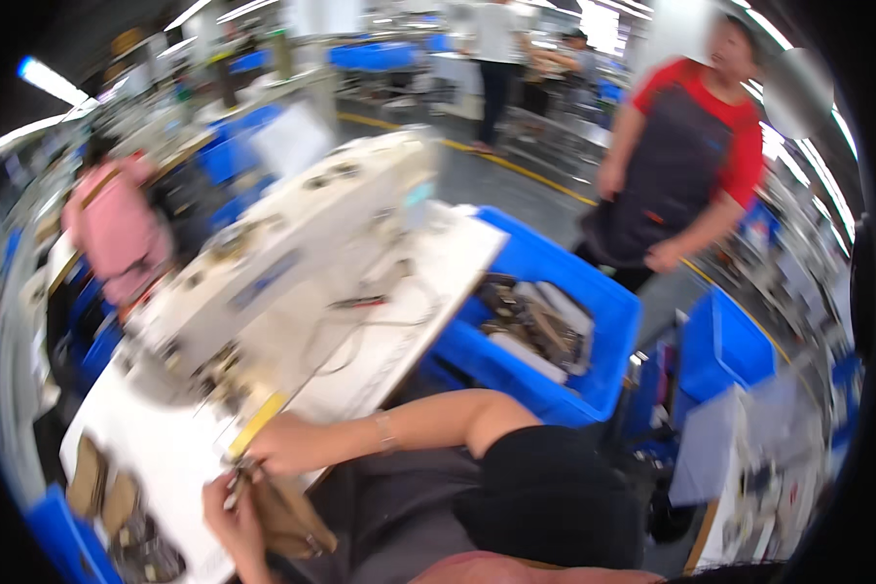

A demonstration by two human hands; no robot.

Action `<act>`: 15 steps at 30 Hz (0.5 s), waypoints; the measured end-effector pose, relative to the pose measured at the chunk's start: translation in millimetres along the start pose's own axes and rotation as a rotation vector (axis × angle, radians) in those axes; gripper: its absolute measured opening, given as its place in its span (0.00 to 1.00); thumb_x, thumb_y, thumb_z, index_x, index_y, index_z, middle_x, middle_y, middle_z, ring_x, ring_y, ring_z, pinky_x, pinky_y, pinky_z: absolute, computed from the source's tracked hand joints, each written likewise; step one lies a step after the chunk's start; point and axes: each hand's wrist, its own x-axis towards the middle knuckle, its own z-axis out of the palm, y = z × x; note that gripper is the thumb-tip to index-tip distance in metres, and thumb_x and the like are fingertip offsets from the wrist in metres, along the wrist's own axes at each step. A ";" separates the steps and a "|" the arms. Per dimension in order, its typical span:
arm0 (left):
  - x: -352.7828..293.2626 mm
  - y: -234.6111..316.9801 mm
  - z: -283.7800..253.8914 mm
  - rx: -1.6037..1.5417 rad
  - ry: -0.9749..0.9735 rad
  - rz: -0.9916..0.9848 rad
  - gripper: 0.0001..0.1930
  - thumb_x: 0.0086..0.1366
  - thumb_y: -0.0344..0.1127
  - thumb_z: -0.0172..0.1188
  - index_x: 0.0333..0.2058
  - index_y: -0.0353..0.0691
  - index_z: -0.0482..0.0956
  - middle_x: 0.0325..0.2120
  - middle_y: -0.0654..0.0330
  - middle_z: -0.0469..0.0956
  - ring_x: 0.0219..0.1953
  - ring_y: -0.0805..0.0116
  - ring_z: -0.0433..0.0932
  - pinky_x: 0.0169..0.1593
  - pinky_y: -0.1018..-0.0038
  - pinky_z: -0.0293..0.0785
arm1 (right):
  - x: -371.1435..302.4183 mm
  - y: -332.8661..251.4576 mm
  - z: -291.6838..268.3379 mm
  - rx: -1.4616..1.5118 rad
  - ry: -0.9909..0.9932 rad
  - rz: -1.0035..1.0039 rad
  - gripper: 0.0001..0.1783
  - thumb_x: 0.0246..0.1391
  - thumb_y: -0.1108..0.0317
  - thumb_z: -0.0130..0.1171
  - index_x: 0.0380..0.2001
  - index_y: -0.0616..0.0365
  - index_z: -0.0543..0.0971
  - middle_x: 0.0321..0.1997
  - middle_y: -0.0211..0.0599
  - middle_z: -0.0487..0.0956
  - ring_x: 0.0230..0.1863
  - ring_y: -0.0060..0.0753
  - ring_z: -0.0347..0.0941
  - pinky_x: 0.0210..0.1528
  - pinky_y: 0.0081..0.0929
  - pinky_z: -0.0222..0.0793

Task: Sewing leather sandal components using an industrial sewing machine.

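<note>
Both of my hands are closed on a brown fabric piece (290,518), which looks like a small pouch, at the front edge of a white sewing table. My left hand (232,524) pinches its upper left end. From the right, my right hand (297,444) reaches across and grips the top beside it; motion blur hides the exact fingertips. A yellow strip (257,424) lies just beyond my right hand. Close behind it stands a white sewing machine (292,248), its needle area near my hands. More brown fabric pieces (92,477) lie on the table to the left.
A blue bin (608,336) with brown and grey pieces stands right of the table (399,341). Farther right is another blue bin (725,341). A person in a red shirt and dark apron (672,161) stands beyond. Someone in pink (117,229) sits at left.
</note>
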 end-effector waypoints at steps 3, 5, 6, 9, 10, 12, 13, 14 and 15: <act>-10.3 40.7 8.9 0.087 0.192 0.254 0.16 0.55 0.37 0.68 0.40 0.36 0.77 0.33 0.58 0.76 0.35 0.64 0.76 0.34 0.69 0.71 | -20.7 -19.9 -20.7 -0.050 -0.049 0.112 0.05 0.48 0.63 0.59 0.26 0.49 0.81 0.25 0.37 0.80 0.29 0.45 0.78 0.31 0.40 0.70; -21.6 56.4 3.0 0.087 0.030 0.323 0.22 0.50 0.43 0.74 0.39 0.38 0.76 0.29 0.58 0.77 0.34 0.62 0.77 0.33 0.69 0.72 | -28.1 -29.1 -26.2 -0.169 -0.032 0.073 0.06 0.49 0.63 0.58 0.24 0.52 0.78 0.24 0.37 0.78 0.28 0.45 0.77 0.29 0.41 0.70; -25.7 66.2 3.5 0.140 -0.047 0.274 0.22 0.50 0.43 0.74 0.38 0.38 0.76 0.29 0.58 0.77 0.34 0.61 0.77 0.33 0.68 0.73 | -29.0 -36.0 -25.1 -0.169 -0.057 0.039 0.07 0.50 0.63 0.58 0.24 0.53 0.76 0.24 0.37 0.78 0.28 0.46 0.77 0.29 0.41 0.70; -43.5 61.7 4.4 0.245 -0.112 0.169 0.20 0.50 0.42 0.73 0.37 0.39 0.76 0.30 0.58 0.78 0.34 0.60 0.78 0.34 0.67 0.73 | -32.0 -54.2 -16.2 -0.176 -0.116 -0.042 0.08 0.50 0.62 0.58 0.25 0.53 0.74 0.24 0.37 0.77 0.28 0.47 0.76 0.28 0.41 0.70; -46.1 53.6 5.0 0.285 -0.139 0.157 0.19 0.51 0.40 0.73 0.36 0.39 0.76 0.30 0.58 0.78 0.34 0.60 0.78 0.34 0.66 0.74 | -32.6 -56.8 -14.0 -0.208 -0.112 -0.051 0.07 0.50 0.62 0.58 0.25 0.53 0.74 0.24 0.36 0.77 0.27 0.47 0.76 0.28 0.41 0.70; -51.9 41.0 -1.2 0.272 -0.147 0.226 0.18 0.53 0.39 0.71 0.37 0.38 0.76 0.30 0.56 0.78 0.34 0.59 0.78 0.35 0.67 0.74 | -34.2 -59.7 -16.1 -0.256 -0.211 -0.093 0.08 0.51 0.62 0.58 0.27 0.53 0.75 0.25 0.36 0.78 0.27 0.46 0.77 0.28 0.41 0.71; -54.1 37.2 -4.4 0.252 -0.180 0.315 0.17 0.54 0.38 0.70 0.38 0.37 0.76 0.30 0.55 0.78 0.33 0.59 0.78 0.35 0.67 0.74 | -35.0 -60.2 -17.4 -0.311 -0.288 -0.111 0.08 0.52 0.62 0.58 0.28 0.53 0.75 0.26 0.35 0.78 0.27 0.45 0.77 0.28 0.41 0.71; -57.4 36.6 -6.6 0.256 -0.166 0.303 0.17 0.54 0.38 0.70 0.38 0.37 0.76 0.30 0.55 0.78 0.33 0.59 0.78 0.35 0.67 0.74 | -37.0 -60.6 -18.7 -0.308 -0.300 -0.126 0.08 0.52 0.62 0.58 0.28 0.53 0.75 0.26 0.35 0.78 0.27 0.45 0.77 0.28 0.41 0.71; -59.7 41.9 -8.8 0.102 -0.218 0.219 0.17 0.55 0.36 0.70 0.40 0.36 0.76 0.31 0.54 0.78 0.35 0.60 0.78 0.37 0.69 0.74 | -40.7 -61.2 -19.7 -0.336 -0.263 -0.143 0.08 0.52 0.62 0.59 0.28 0.53 0.75 0.25 0.34 0.78 0.27 0.44 0.77 0.27 0.40 0.72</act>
